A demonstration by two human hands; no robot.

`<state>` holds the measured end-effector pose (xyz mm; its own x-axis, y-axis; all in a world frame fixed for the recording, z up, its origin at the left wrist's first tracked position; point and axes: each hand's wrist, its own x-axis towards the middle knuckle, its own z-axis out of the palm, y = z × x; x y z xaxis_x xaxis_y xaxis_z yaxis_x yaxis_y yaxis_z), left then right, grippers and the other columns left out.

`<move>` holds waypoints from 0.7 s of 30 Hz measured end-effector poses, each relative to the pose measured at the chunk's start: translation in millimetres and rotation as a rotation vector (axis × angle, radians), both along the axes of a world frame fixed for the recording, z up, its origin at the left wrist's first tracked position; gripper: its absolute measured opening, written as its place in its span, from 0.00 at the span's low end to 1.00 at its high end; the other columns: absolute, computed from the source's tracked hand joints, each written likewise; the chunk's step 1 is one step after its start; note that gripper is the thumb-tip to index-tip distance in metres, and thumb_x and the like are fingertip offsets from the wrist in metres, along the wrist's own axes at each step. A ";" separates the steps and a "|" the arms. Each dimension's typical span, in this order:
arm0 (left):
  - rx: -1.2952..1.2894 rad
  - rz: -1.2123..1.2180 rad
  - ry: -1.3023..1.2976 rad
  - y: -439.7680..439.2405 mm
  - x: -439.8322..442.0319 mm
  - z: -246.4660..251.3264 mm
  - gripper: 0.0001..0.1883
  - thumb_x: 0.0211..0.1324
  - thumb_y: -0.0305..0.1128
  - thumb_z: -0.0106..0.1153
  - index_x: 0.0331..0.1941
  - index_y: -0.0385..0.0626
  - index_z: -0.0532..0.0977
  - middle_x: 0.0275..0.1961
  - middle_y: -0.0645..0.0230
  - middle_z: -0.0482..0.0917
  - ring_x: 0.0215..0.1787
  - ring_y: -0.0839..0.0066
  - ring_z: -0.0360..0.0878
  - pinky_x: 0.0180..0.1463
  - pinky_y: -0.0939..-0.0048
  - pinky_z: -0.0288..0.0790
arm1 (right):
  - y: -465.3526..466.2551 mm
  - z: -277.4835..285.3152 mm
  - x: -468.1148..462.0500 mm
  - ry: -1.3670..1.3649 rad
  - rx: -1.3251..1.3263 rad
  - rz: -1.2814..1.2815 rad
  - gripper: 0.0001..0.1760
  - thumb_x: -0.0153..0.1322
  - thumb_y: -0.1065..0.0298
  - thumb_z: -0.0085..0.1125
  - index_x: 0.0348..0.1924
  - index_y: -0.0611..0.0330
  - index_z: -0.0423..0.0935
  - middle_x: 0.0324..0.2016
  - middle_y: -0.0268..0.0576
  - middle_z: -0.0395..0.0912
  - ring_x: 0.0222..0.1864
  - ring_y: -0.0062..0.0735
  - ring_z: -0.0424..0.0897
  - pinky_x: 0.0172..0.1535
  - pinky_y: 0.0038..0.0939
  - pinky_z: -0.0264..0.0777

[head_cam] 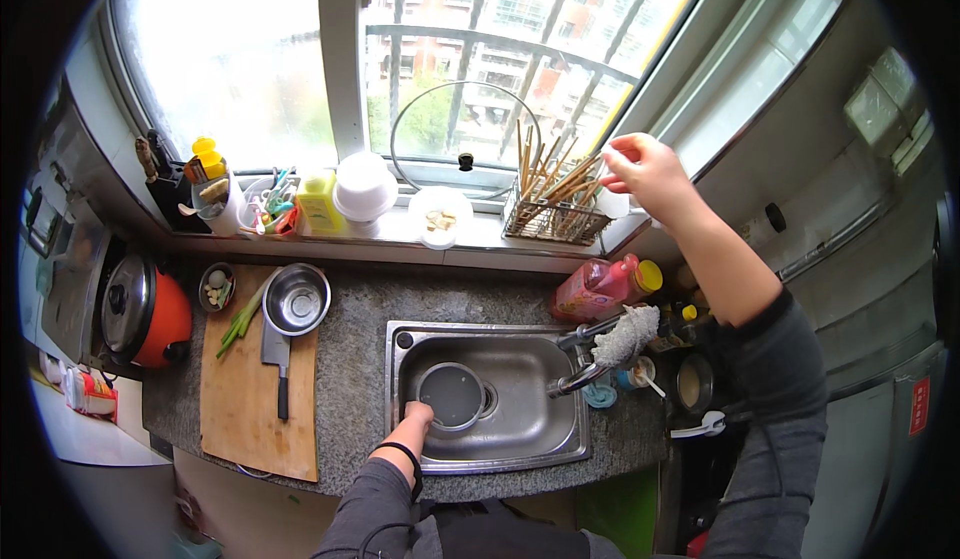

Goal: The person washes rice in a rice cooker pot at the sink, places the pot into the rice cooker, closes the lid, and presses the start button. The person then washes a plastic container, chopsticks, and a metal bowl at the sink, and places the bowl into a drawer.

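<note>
My left hand (418,413) grips the rim of a round bowl (452,398) that sits in the left part of the steel sink (525,439). The bowl looks grey inside and may hold water. Up by the windowsill, my right hand (643,173) is raised with bent fingers, beside the tips of wooden chopsticks (555,191). These stand and lean in a wire basket (525,225). Whether my fingers hold anything there is hard to make out. Just below them is a small white object (613,203), partly hidden.
A wooden cutting board (247,416) carries a cleaver (277,353), green stalks (238,328) and a steel bowl (297,299). Left of it stands a red cooker (166,315). The faucet (577,380) juts over the sink, near a pink bottle (589,289). A glass lid (465,139) leans against the window.
</note>
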<state>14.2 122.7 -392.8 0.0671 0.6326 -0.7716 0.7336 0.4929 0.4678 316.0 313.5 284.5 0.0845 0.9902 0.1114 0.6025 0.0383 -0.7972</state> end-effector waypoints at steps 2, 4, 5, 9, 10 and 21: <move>-0.073 0.182 0.009 0.6 4.2 35.1 0.09 0.54 0.23 0.53 0.38 0.37 0.78 0.33 0.55 0.81 0.27 0.62 0.80 0.26 0.59 0.72 | -48.2 19.6 6.9 0.126 0.100 0.042 0.16 0.73 0.69 0.57 0.49 0.72 0.72 0.38 0.47 0.78 0.35 0.29 0.83 0.37 0.25 0.79; -0.111 0.531 -0.017 -2.4 18.7 81.9 0.09 0.54 0.27 0.56 0.40 0.42 0.78 0.38 0.57 0.83 0.32 0.65 0.84 0.32 0.63 0.76 | -97.7 31.7 18.0 0.164 0.119 0.077 0.14 0.75 0.69 0.51 0.51 0.70 0.71 0.40 0.44 0.77 0.39 0.30 0.82 0.43 0.27 0.77; -0.064 0.600 -0.041 -4.1 25.0 103.6 0.10 0.53 0.29 0.57 0.41 0.44 0.78 0.40 0.58 0.84 0.34 0.67 0.85 0.35 0.64 0.78 | -122.8 32.2 24.8 0.219 0.133 0.076 0.13 0.76 0.70 0.50 0.51 0.67 0.71 0.38 0.42 0.77 0.38 0.28 0.82 0.43 0.27 0.77; 0.133 0.314 -0.090 -5.0 32.4 158.5 0.14 0.53 0.27 0.56 0.45 0.41 0.71 0.42 0.48 0.79 0.36 0.49 0.82 0.40 0.57 0.77 | -207.3 -2.9 58.0 0.345 0.021 -0.096 0.09 0.76 0.70 0.49 0.46 0.63 0.73 0.33 0.37 0.77 0.37 0.26 0.82 0.42 0.26 0.77; 0.242 0.244 -0.049 -5.4 34.2 165.9 0.13 0.53 0.27 0.55 0.44 0.41 0.71 0.43 0.48 0.78 0.38 0.48 0.81 0.43 0.55 0.76 | -224.7 -19.7 66.7 0.362 -0.013 -0.126 0.08 0.76 0.70 0.49 0.46 0.64 0.73 0.33 0.39 0.78 0.36 0.27 0.82 0.42 0.27 0.77; 0.978 -0.317 -0.015 0.8 25.8 276.7 0.04 0.59 0.30 0.56 0.37 0.48 0.71 0.71 0.51 0.59 0.37 0.45 0.82 0.37 0.52 0.78 | -316.4 -252.7 98.0 0.473 -0.444 -0.250 0.08 0.73 0.73 0.52 0.43 0.66 0.74 0.35 0.42 0.80 0.37 0.25 0.82 0.41 0.26 0.77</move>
<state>40.1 123.6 -116.1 0.3455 0.9355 0.0740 0.7545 -0.3238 0.5709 414.0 -2.9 31.8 0.2554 0.8779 -0.4051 0.1349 -0.4472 -0.8842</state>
